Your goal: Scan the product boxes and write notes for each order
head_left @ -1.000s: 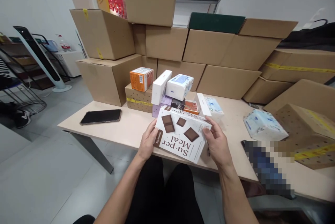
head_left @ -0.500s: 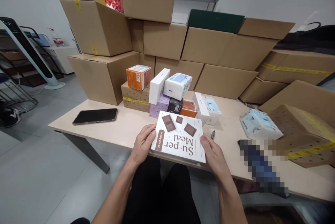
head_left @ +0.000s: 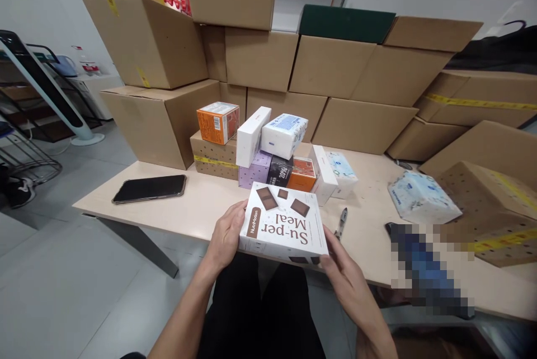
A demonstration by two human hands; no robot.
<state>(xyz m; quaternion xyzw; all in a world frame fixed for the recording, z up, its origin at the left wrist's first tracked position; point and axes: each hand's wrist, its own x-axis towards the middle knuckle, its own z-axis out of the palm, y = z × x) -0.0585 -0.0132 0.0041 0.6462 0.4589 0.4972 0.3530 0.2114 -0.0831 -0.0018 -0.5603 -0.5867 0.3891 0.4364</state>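
A white box [head_left: 285, 222] with brown chocolate squares and upside-down "Su-per Meal" lettering is held between my two hands over the table's front edge. My left hand [head_left: 226, 234] grips its left side, thumb along the edge. At the lower right corner, my right hand [head_left: 344, 264] holds on with the thumb, its fingers partly hidden behind the box. Just beyond it stand a purple box [head_left: 254, 170], a black box [head_left: 280, 171] and an orange box [head_left: 302, 173]. A white box [head_left: 253, 136] and a tissue pack [head_left: 284, 135] rest above these.
A phone [head_left: 150, 188] lies at the table's left. Near my right hand is a pen [head_left: 342, 222]. Another tissue pack [head_left: 423, 197] and a pixelated dark object [head_left: 428, 269] lie at the right. Stacked cartons [head_left: 260, 60] wall off the back.
The held box has tilted so its near side face now shows. My right hand has shifted down to the box's lower corner. The view has moved slightly.
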